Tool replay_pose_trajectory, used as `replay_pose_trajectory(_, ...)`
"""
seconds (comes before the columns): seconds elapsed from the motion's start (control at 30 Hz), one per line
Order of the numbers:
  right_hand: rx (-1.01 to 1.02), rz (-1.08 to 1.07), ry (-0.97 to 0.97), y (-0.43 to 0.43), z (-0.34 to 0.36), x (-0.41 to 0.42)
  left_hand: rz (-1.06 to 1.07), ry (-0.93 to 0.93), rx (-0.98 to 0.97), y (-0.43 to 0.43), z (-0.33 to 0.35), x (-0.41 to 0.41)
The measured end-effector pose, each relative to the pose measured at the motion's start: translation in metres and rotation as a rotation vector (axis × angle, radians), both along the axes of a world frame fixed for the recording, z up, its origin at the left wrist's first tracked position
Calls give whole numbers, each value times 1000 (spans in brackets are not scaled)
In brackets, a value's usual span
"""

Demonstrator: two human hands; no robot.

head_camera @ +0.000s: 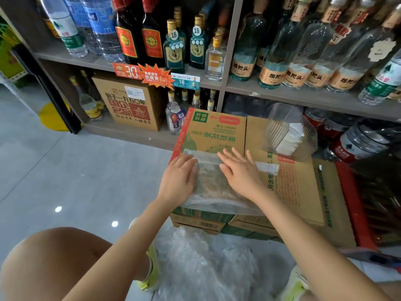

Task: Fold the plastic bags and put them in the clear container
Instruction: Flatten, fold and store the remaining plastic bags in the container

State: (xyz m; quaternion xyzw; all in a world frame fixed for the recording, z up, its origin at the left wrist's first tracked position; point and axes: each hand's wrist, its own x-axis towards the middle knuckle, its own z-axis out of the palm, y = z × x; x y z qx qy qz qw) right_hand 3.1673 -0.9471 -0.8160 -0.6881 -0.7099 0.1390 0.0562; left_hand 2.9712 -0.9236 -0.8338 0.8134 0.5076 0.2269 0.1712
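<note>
A clear plastic bag [211, 187] lies flat on top of a cardboard box [213, 131], its near edge hanging over the box front. My left hand [176, 181] rests flat on the bag's left side, fingers straight. My right hand [240, 172] presses flat on its right side, fingers spread. A clear container [288, 133] sits on the box at the far right and holds folded white bags. A heap of loose plastic bags [208, 263] lies on the floor between my feet.
Shelves [282, 96] full of bottles stand right behind the box. A second cardboard box [332, 192] and a red crate [355, 203] sit to the right. More cartons [201, 220] are stacked under the box. Grey tiled floor [86, 181] spreads to the left.
</note>
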Motion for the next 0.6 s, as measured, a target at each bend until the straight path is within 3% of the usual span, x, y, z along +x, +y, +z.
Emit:
replay_pose_trajectory(0.1, -115, 32, -105, -6, -9, 11, -140, 103, -104, 15, -11, 19)
replay_pose_trajectory(0.27, -140, 30, -174, 17, -14, 32, -103, 342, -99, 36, -27, 39)
replay_pose_trajectory(0.37, -28, -26, -156, 26, -3, 33, -67, 213, -136, 45, -19, 50)
replay_pose_trajectory(0.47, 106, -55, -43, 3, 5, 29, -40, 81, -27, 42, -13, 44)
replay_pose_trajectory(0.53, 117, -45, -9, -20, 2, 28, -45, 94, 35, 31, -14, 37)
replay_pose_trajectory(0.6, 60, -15, -34, -39, -8, 29, -68, 128, -43, 16, -19, 34)
